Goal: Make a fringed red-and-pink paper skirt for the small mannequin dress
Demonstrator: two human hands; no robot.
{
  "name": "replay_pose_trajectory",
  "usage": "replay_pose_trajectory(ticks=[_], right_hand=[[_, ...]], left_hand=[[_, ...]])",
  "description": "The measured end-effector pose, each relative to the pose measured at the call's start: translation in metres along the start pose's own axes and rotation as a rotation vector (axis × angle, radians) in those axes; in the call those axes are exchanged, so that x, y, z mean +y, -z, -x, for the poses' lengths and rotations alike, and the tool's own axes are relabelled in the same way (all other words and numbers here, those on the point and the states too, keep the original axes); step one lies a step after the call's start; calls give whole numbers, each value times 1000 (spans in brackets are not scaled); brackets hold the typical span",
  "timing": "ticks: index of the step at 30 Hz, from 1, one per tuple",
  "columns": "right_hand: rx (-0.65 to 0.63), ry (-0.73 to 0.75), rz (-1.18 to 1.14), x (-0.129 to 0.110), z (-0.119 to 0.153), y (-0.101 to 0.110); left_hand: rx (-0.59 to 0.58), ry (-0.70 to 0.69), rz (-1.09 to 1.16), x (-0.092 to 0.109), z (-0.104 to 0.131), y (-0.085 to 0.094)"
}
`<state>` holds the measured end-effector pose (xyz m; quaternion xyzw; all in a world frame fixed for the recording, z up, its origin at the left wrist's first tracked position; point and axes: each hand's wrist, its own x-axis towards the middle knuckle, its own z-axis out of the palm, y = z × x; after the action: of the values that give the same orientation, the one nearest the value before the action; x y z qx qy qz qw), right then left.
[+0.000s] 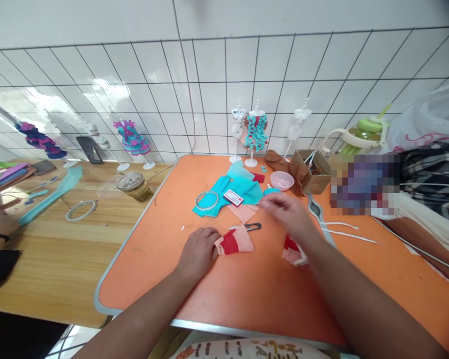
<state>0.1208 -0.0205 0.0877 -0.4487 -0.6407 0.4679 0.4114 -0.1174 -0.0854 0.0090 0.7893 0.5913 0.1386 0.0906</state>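
My left hand (198,249) rests on the orange table, its fingers closed on the left end of a pink and red fabric piece (230,243). Just behind that piece lie small black-handled snips (253,226). Above the table my right hand (284,209) has its thumb and fingers pinched together; whatever they may hold is too small to make out. Under my right wrist, a second pink and red piece (291,249) lies partly hidden. Turquoise fabric (243,188) is spread farther back, with an embroidery hoop (207,200) and a small white and red box (234,197) on it.
Behind the fabric stand small dress forms (256,132). A pink bowl (282,180) and cardboard box (314,172) sit back right, near a bottle (364,134). On the wooden table at left are a jar (134,186), another hoop (81,211) and a person's hand (0,228).
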Motion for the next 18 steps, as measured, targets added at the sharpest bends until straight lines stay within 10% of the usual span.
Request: replay_pose_trajectory(ticks=[5, 11, 18], right_hand=[[-129, 185, -321, -44, 6, 37], [-293, -328, -665, 3, 8, -35], [-156, -557, -623, 63, 29, -81]], left_hand=[[35, -139, -42, 2, 0, -4], [62, -357, -179, 1, 4, -10], [49, -33, 51, 2, 6, -7]])
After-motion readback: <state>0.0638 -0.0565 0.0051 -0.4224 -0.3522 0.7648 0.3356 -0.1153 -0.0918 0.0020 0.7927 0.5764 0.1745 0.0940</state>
